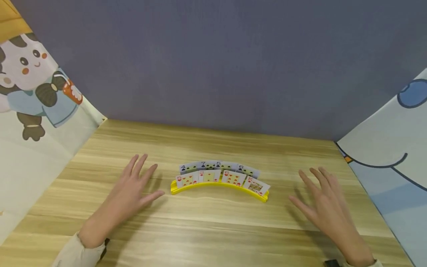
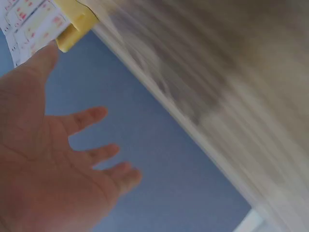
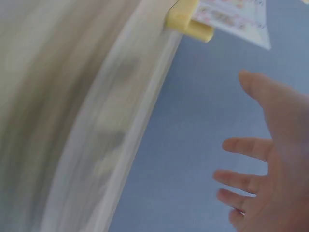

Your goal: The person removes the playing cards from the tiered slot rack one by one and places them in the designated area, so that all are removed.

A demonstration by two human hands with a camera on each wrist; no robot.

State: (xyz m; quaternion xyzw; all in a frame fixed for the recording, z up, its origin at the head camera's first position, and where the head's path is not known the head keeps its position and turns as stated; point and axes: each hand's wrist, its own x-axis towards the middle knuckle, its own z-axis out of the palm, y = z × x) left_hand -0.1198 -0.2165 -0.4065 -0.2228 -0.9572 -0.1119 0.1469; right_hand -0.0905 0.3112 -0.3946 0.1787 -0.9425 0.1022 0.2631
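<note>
A curved yellow card holder (image 1: 200, 185) lies on the table with several playing cards upright in it. Its front row has red-suit cards, among them a two (image 1: 209, 175) and a king (image 1: 256, 186) leaning at the right end. Behind them stand black-suit cards (image 1: 228, 165), partly hidden by the front row. My left hand (image 1: 128, 191) hovers left of the holder, fingers spread, holding nothing. To the holder's right, my right hand (image 1: 325, 209) is also spread and holds nothing. In the left wrist view, the thumb overlaps the cards' lower edge near the holder's end (image 2: 79, 24).
The wood-grain table (image 1: 213, 230) ends at a dark grey-blue panel (image 1: 213, 66) behind. A cartoon-printed sheet (image 1: 50, 92) borders it on the left, another printed sheet (image 1: 380, 148) on the right.
</note>
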